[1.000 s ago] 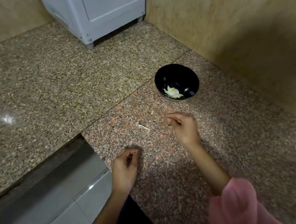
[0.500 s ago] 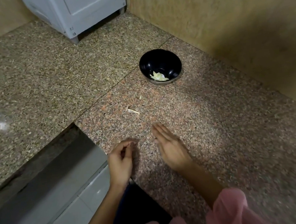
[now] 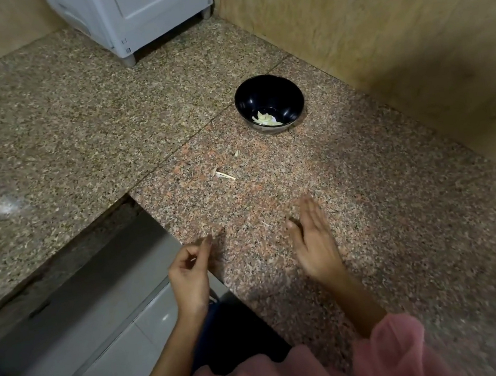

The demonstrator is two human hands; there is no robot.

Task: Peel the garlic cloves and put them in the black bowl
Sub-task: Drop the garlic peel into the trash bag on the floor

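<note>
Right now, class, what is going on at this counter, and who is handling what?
A person in pink sleeves stands at a speckled granite counter. The right hand is flat and open over the stone, holding nothing. The left hand has loosely curled fingers; whether it pinches anything is unclear. The round black bowl sits farther back with pale garlic pieces inside. A thin pale scrap lies between.

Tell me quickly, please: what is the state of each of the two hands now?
Left hand: fingers curled toward the thumb; whether it pinches anything cannot be told.
Right hand: open, fingers straight, holding nothing.
</note>
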